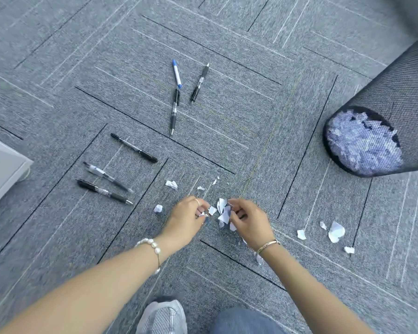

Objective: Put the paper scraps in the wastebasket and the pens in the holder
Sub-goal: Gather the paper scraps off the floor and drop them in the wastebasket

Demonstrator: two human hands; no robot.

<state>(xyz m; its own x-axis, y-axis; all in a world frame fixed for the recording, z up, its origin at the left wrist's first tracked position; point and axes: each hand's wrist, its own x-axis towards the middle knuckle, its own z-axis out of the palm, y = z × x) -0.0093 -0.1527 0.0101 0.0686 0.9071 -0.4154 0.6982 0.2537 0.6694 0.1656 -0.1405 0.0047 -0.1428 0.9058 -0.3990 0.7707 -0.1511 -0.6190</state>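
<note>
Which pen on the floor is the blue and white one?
The blue and white pen is the one lying farthest from the hands, at the top of the group. It has a white barrel and blue ends; the other five pens are black or clear with black.

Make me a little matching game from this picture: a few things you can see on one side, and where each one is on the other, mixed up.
Things:
1. blue-and-white pen
2. wastebasket
3. bunch of paper scraps
4. sneaker

Places:
A. at the bottom edge, below the arms
B. on the carpet at the right, scraps showing through its mesh
C. in the right hand, close to the left hand
D. farthest up the carpet, beside a black pen

Pairs: 1-D, 2-B, 3-C, 4-A
</note>
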